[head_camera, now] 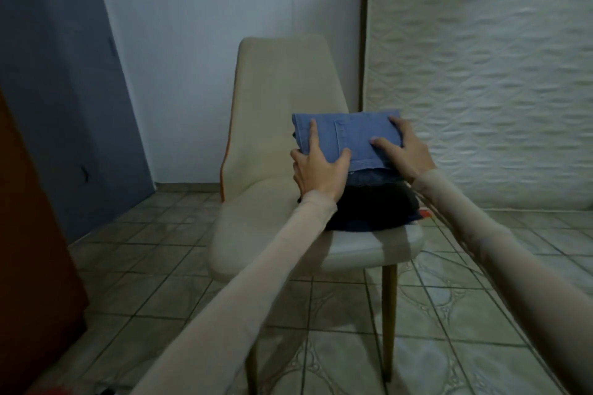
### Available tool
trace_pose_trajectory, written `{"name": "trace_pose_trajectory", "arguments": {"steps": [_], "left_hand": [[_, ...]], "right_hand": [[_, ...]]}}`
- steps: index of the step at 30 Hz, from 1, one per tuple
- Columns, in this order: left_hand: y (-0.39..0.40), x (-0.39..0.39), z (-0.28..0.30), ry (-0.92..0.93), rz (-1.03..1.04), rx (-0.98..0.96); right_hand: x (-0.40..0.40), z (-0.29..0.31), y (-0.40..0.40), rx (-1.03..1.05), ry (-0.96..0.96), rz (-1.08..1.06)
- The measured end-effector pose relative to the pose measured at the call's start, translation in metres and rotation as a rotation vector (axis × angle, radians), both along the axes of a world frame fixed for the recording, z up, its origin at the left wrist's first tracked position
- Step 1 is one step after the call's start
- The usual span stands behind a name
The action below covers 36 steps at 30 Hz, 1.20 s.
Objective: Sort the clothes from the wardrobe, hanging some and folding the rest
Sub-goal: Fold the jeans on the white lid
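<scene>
- Denim, light blue, folded into a flat rectangle (348,138): lies on top of a stack of darker folded garments (372,205), on the seat of a cream upholstered chair with wooden legs (276,125), which serves as the landmark.
- Long axis of the folded denim runs across the chair seat, left to right; the stack sits toward the seat's right side, nearer its front edge than its backrest.
- Left hand (316,170): at the denim's left short end, forefinger laid straight on the top face, thumb spread on the near part, other fingers apparently down the stack's side. Fingers apart, pressing rather than clamped.
- Right hand (402,151): at the right short end, fingers extended flat over the top and far corner. Also spread, not pinching.
- Both hands bracket the piece at opposite ends; neither is clearly nearer.
- Judgement: folding appears complete; the next move is likely squaring or releasing the stack.
- Risk: stack overhangs toward the chair's right edge; uneven pressure could tip it.
</scene>
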<state>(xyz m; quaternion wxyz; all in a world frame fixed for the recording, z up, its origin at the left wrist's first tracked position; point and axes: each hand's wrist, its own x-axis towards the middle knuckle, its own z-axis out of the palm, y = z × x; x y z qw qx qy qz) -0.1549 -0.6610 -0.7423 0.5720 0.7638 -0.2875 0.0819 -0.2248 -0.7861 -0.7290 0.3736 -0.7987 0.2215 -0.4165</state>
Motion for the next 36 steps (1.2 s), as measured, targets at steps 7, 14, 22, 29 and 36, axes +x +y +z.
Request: {"name": "trace_pose_trajectory", "arguments": {"steps": [7,14,22,29,36], "left_hand": [[-0.04,0.029,-0.028,0.032,0.015,0.142],[-0.05,0.036,-0.02,-0.208,0.269,0.507],[-0.072,0.065,-0.019,-0.564,0.183,0.742],[-0.078,0.077,-0.033,-0.606,0.174,0.762],[-0.073,0.077,-0.034,-0.587,0.122,0.786]], "right_hand": [[0.028,-0.032,-0.043,0.038,0.111,0.03],[0.048,-0.029,-0.042,-0.288,0.488,-0.348],[0.073,-0.032,-0.047,-0.754,0.599,-0.14],[0.083,-0.048,-0.054,-0.778,0.678,-0.169],[0.079,-0.046,-0.047,-0.776,0.69,-0.173]]}}
